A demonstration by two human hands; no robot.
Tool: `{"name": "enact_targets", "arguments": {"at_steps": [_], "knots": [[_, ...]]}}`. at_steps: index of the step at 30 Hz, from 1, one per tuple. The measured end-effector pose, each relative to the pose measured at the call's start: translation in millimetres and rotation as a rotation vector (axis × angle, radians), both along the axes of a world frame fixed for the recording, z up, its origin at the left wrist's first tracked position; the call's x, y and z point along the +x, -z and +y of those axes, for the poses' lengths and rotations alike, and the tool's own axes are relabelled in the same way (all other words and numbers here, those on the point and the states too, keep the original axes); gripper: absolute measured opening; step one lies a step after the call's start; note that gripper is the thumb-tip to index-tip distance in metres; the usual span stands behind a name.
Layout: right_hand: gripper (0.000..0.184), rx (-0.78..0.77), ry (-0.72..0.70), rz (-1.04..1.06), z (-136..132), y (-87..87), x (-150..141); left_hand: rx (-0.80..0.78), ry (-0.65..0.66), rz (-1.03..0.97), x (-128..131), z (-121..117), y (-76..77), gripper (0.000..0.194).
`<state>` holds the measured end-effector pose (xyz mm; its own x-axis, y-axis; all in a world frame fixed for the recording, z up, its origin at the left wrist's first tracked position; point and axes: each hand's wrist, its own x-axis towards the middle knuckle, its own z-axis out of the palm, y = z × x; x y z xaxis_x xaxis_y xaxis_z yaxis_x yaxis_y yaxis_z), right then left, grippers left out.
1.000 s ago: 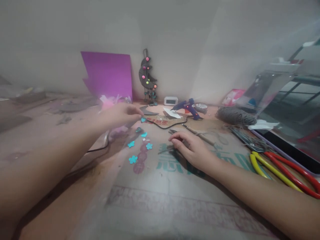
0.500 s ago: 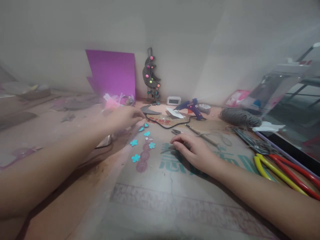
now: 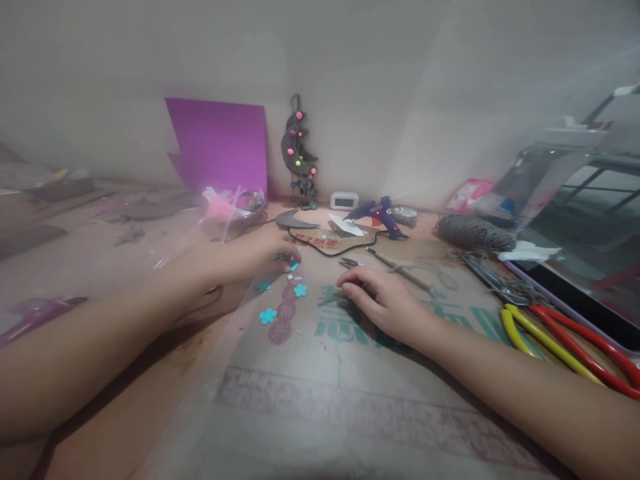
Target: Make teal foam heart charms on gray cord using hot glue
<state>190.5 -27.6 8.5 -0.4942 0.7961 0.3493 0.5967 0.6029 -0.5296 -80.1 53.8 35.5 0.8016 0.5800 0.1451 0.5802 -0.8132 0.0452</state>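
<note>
Between my left hand (image 3: 270, 252) and right hand (image 3: 373, 293) there's a small gap, with a flat turquoise flower (image 3: 300, 291) near it; towards me, the printed sheet (image 3: 300, 407) offers open room. Ahead, a black cord (image 3: 330, 254) curves across, while red and yellow handles (image 3: 555, 344) crowd my right forearm.

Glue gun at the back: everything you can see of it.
Glue gun: dark blue, plastic-looking body with an orange-red part by the grip and a small lit red light. Its nozzle points left, over white paper; contact is unclear. It sits near the wall, right of a white digital clock. A black cord seems to be its lead. The left hand and right hand are both off it.
</note>
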Motion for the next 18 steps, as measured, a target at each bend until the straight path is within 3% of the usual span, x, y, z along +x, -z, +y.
{"name": "enact_targets", "arguments": {"at_steps": [6, 13, 18], "knots": [[0.016, -0.002, 0.003, -0.004, -0.2, 0.5, 0.6, 0.002, -0.019, -0.074, 5.8, -2.3, 0.0, 0.018], [0.012, 0.055, 0.001, 0.013, 1.1, 1.5, 0.1, -0.039, -0.196, -0.187, 18.6, -16.7, -4.5, 0.017], [0.012, 0.166, -0.001, -0.071, 5.3, 6.2, 2.6, -0.074, -0.156, -0.327, 31.9, -36.9, -14.0, 0.024]]}}
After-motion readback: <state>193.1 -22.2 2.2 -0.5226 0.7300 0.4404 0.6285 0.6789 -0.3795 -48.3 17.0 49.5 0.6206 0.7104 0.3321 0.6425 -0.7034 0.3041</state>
